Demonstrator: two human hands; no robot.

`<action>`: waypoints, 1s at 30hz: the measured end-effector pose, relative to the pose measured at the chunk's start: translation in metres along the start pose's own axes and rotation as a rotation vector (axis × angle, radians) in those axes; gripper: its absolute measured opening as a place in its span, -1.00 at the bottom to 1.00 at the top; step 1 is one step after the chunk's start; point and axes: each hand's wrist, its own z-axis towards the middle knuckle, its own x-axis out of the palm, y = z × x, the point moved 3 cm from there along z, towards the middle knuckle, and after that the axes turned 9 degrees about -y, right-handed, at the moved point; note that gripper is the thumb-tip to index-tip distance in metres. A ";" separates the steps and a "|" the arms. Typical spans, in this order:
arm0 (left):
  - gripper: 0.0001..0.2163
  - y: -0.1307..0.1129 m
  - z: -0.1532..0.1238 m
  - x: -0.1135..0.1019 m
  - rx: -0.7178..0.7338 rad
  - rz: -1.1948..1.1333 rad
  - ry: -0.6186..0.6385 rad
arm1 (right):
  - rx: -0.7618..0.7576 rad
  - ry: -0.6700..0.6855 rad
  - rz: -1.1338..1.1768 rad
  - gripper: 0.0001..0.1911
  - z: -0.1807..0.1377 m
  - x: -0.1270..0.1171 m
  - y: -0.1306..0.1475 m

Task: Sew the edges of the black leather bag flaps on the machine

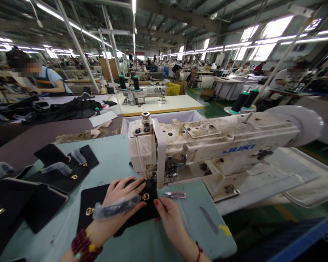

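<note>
A black bag panel (pixel 85 194) with gold-coloured metal fittings lies on the green table, its far right part at the needle area of the sewing machine (pixel 191 142). My left hand (pixel 121 194) rests flat on the panel with fingers stretched out. Across the back of that hand runs the panel's plastic-wrapped handle (pixel 116 209). At the panel's right edge, my right hand (pixel 168 214) is closed, pinching the edge between thumb and fingers; some of those fingers are hidden. Thread snips (pixel 175 195) with a pink grip lie just beyond my right hand.
More black panels (pixel 60 173) with wrapped handles lie on the left. A flat grey strip (pixel 209 220) and a yellow scrap (pixel 225 230) are near the table's right corner. Thread cones (pixel 240 102) stand behind the machine. A co-worker (pixel 50 78) sits at far left.
</note>
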 end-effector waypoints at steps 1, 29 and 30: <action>-0.63 0.000 0.000 0.000 0.002 -0.001 -0.004 | 0.001 -0.003 -0.005 -0.46 0.000 0.001 -0.001; -0.63 -0.002 0.005 -0.001 0.002 -0.021 0.018 | -0.015 -0.056 -0.020 -0.49 0.003 0.002 0.000; -0.63 -0.001 0.005 0.000 -0.001 -0.028 0.019 | -0.020 -0.060 -0.025 -0.50 0.004 0.002 -0.001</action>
